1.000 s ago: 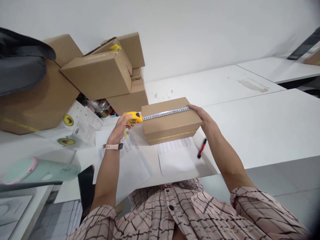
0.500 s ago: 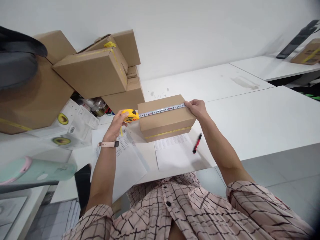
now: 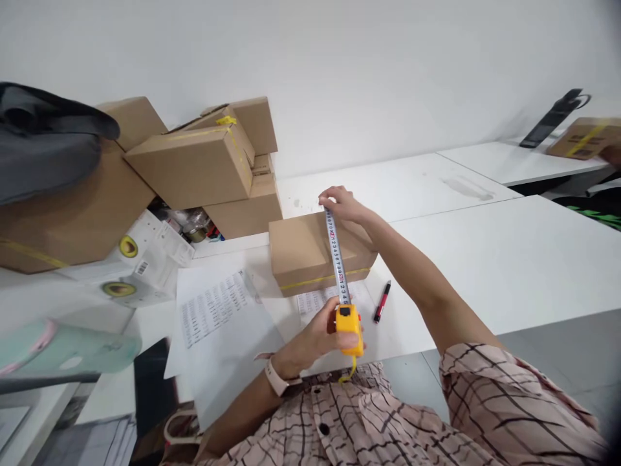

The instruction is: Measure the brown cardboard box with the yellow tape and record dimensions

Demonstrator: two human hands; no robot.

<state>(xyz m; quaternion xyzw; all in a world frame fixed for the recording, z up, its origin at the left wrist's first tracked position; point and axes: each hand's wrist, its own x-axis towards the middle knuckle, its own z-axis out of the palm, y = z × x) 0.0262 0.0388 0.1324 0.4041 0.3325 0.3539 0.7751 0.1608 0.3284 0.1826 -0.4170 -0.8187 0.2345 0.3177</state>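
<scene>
A closed cardboard box (image 3: 298, 249) with a yellow strip along its near side sits on the white table. My left hand (image 3: 315, 340) is wrapped round the yellow case of a tape measure (image 3: 350, 331), in front of the box near the table's edge. The silver blade runs from the case away from me, across the box's short side. At the far edge of the box, my right hand (image 3: 342, 202) pinches the blade's end. Printed sheets (image 3: 218, 310) lie left of the box, and another is partly hidden beneath it. A red and black pen (image 3: 382, 302) rests to the right.
Stacked cardboard boxes (image 3: 189, 168) and white cartons with avocado pictures (image 3: 140, 262) stand at the left. A mint bottle (image 3: 72, 346) lies near the left edge. At the far right are a dark bottle (image 3: 550, 120) and a taped box (image 3: 582, 137).
The tape measure has turned from lying along the box's length to crossing its width. My left hand has come right and nearer to me; my right hand has shifted left to the far edge.
</scene>
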